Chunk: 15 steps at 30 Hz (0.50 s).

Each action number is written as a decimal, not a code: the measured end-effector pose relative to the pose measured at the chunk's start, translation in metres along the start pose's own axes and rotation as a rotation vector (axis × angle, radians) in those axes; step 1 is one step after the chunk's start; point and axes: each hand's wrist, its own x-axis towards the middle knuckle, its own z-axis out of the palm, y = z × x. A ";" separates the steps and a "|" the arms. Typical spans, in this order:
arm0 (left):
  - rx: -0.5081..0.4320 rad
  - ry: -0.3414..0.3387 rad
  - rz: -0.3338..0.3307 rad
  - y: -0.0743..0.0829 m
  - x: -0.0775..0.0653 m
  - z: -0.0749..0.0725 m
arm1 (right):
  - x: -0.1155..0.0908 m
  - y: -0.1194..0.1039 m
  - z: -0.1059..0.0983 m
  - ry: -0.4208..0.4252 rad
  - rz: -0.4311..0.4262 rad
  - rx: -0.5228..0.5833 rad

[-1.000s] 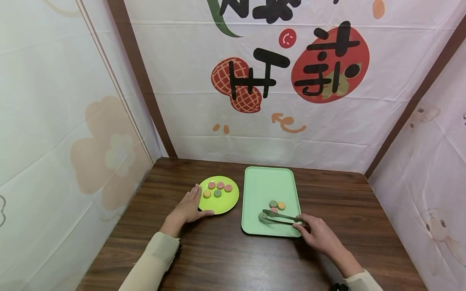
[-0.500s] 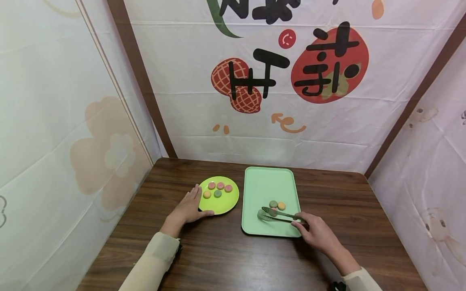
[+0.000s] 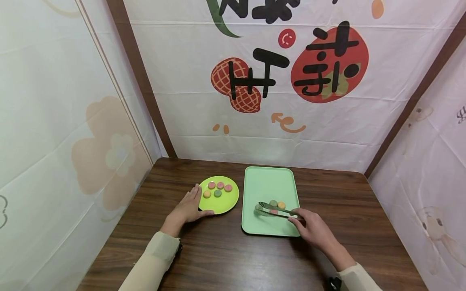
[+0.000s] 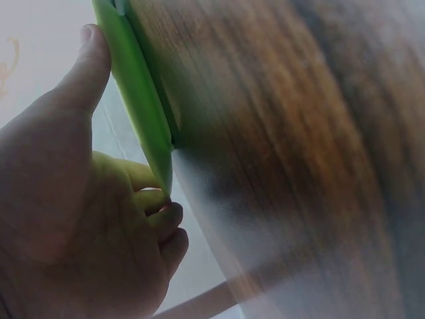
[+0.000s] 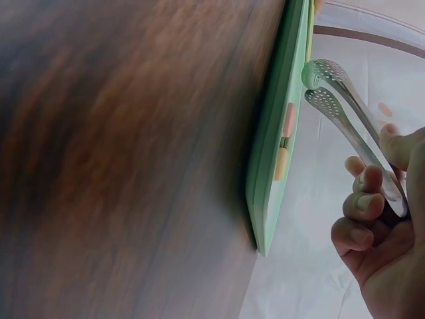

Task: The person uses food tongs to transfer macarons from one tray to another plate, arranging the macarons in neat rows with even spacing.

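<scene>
My left hand (image 3: 186, 207) rests at the left rim of a yellow-green plate (image 3: 227, 205), thumb spread along its near edge and fingers against its side. Three pink macarons (image 3: 220, 185), one yellow macaron (image 3: 207, 194) and one green macaron (image 3: 217, 193) lie on it. My right hand (image 3: 316, 228) holds perforated metal tongs (image 5: 352, 126), pointing left over a mint tray (image 3: 269, 178), tips apart. Under or beside them on the tray are a green macaron (image 3: 273, 203), a yellow macaron (image 3: 281, 205) and a pink macaron (image 3: 274, 211). A round green shape shows at the tong tips; I cannot tell whether it is a macaron.
Plate and tray stand side by side on a dark wooden table (image 3: 218, 258). A printed white cloth wall (image 3: 196, 147) rises behind the table, with more cloth at the left and right sides.
The right hand and the tongs have shifted a little left and toward the back wall, the tips now more to the left of the tray's macarons. Left hand and plate have stayed put.
</scene>
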 end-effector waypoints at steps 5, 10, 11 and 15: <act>-0.003 -0.004 0.004 0.001 0.000 0.000 | 0.006 -0.003 0.002 0.005 -0.021 0.013; -0.001 -0.009 -0.001 0.001 -0.001 -0.001 | 0.012 -0.006 0.005 0.013 -0.055 0.008; 0.001 -0.011 -0.003 0.001 -0.001 -0.001 | 0.014 -0.007 0.007 0.017 -0.061 0.006; 0.000 -0.009 -0.005 0.001 -0.002 -0.002 | 0.019 -0.008 0.011 0.027 -0.076 0.000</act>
